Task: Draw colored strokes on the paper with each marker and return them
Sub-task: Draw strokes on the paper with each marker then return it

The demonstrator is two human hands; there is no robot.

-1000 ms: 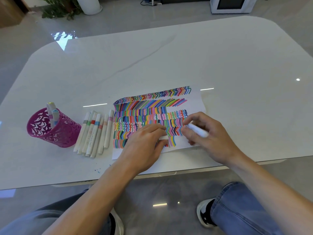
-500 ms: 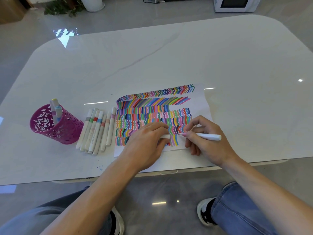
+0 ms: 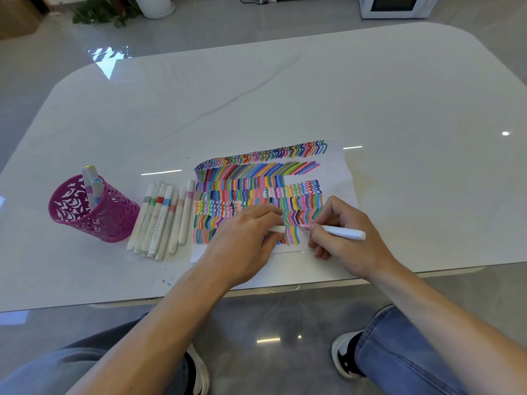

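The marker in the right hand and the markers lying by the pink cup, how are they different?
The held marker is tilted, its pink tip on the paper; the row of markers lies flat on the table. The right hand grips the held marker; nothing touches the row. The held marker's tip is bare; the row looks capped. Both have white bodies.

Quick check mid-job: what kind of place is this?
Probably a home living or lounge room, though an office is possible. A large glossy white table stands on a polished grey floor, with a potted plant and a white microwave-like appliance beyond it.
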